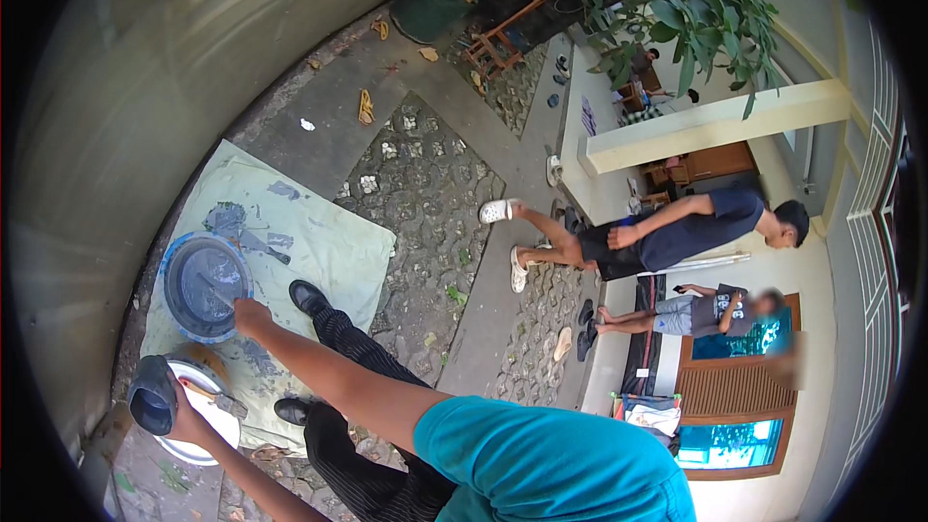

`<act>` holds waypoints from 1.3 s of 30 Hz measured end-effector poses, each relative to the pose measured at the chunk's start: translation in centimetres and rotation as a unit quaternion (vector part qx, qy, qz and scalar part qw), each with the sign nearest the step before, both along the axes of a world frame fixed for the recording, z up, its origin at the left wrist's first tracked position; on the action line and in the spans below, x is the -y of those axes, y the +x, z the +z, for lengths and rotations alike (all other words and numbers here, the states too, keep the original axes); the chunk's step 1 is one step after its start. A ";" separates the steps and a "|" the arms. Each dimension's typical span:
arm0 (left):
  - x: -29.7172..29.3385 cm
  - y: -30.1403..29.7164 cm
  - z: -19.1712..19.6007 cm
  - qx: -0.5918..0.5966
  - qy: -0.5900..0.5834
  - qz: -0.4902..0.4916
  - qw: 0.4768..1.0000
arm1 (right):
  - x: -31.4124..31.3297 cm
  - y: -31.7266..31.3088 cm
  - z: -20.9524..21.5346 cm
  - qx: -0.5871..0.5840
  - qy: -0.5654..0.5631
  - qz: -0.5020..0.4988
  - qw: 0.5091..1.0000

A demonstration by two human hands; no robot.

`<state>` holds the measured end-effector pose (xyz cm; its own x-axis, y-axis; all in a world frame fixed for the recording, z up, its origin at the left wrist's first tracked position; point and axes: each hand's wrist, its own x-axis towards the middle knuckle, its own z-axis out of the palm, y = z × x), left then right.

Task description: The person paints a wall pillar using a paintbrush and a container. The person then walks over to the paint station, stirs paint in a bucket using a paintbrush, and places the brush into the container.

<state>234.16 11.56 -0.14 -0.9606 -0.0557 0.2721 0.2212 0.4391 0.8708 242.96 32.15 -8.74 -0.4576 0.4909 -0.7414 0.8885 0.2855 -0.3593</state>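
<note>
My left hand grips a grey, paint-smeared cup-like container and tilts it so that its round mouth shows. Right under it stands a white round bucket, with what looks like a red-and-brown brush or tool across its top. My right hand is closed on the end of a pale stick-like tool, which reaches into the grey liquid of a blue-rimmed basin. The tool's kind cannot be made out. Both vessels stand at the left, by a pale, grey-stained sheet.
My black shoes are at the sheet's edge. A grey-smeared flat tool lies on the sheet. A metal-like wall runs along the left. Grid paving lies beyond. One person walks at the right; another stands behind.
</note>
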 end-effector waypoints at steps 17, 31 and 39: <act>0.3 1.2 0.6 -0.039 -0.011 0.019 0.999 | 0.1 -1.2 0.3 0.000 -0.003 0.069 0.998; 2.1 4.6 3.1 0.204 -0.021 0.094 0.974 | -2.0 1.8 -12.6 -0.020 -0.034 0.074 0.996; 1.0 5.8 5.7 0.113 0.036 0.071 0.990 | -9.5 -1.2 -8.2 0.052 -0.493 -0.246 0.833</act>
<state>239.93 10.58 5.53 -0.9775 -0.2068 0.0411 -0.0430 0.3865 0.9213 241.75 41.64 -16.99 -0.2886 -0.2710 -0.9183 0.8518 -0.5107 -0.1170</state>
